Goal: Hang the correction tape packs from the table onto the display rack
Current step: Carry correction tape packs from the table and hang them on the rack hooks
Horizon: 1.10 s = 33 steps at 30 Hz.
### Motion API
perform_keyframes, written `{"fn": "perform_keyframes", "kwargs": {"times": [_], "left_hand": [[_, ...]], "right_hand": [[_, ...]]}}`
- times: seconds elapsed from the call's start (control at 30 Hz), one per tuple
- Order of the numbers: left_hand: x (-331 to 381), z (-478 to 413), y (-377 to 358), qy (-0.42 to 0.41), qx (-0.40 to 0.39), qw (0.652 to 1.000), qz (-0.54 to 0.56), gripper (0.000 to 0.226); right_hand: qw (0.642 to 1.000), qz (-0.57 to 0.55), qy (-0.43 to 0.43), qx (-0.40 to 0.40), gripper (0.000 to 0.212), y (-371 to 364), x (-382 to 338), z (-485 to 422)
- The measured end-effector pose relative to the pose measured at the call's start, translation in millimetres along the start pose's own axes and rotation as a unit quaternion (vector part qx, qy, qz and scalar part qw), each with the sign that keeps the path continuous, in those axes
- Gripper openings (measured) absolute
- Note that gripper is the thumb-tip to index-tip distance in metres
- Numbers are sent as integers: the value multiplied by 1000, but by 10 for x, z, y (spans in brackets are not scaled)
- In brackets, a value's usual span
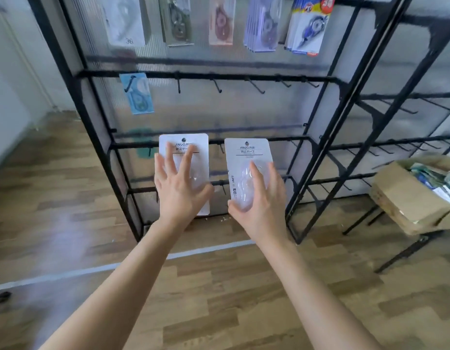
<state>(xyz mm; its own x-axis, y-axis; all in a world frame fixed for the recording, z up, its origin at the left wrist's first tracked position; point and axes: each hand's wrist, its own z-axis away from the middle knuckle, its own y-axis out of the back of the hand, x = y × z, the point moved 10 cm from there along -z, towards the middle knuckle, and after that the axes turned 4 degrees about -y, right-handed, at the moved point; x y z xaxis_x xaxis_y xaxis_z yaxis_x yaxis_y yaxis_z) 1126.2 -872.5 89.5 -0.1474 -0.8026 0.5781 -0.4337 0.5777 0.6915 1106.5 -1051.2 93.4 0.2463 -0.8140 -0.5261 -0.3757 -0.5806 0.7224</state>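
Hanging step at lower rail of display rack [218, 76]. Left grip [178, 188] spread open, flat against left correction tape pack [201, 152], seemingly at hook level. Right grip [261, 198] clasps right correction tape pack [237, 168], thumb under bottom edge, apparently unhung. Next: align hole with free hook [221, 149], push on.

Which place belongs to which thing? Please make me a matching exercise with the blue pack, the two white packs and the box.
Things
1 blue pack
2 left white pack
3 right white pack
4 box

Places
A gripped by the right hand
B at the far right, full of goods
C hanging on the rack
D touched by the spread fingers of the left hand

Pairs: 1-C, 2-D, 3-A, 4-B
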Motion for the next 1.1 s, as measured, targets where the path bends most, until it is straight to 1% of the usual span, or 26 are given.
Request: {"fn": "perform_keyframes", "kwargs": {"times": [0.13, 0.37, 0.47, 0.67, 0.8, 0.93, 1.1], "left_hand": [[210, -535, 22, 1, 48, 999, 2, 81], [269, -1305, 247, -12, 111, 994, -10, 80], [173, -1633, 360, -18, 139, 990, -6, 83], [-197, -2365, 702, -36, 181, 983, -17, 85], [-398, -2755, 968, -66, 201, 977, -19, 83], [-501, -3014, 1203, -112, 219, 969, -23, 81], [-618, -3293, 1370, -128, 233, 964, -32, 84]], "right_hand": [[999, -22, 31, 10, 84, 26, 70, -632], [994, -65, 80, 36, 82, -71, -151, -1427], [991, -78, 91, 56, 82, -162, -266, -1728], [987, -91, 86, 103, 85, -414, -595, -2433], [983, -90, 99, 123, 86, -614, -907, -2819], [980, -73, 123, 140, 86, -783, -1201, -3060], [974, -89, 142, 155, 86, -906, -1428, -3222]]}}
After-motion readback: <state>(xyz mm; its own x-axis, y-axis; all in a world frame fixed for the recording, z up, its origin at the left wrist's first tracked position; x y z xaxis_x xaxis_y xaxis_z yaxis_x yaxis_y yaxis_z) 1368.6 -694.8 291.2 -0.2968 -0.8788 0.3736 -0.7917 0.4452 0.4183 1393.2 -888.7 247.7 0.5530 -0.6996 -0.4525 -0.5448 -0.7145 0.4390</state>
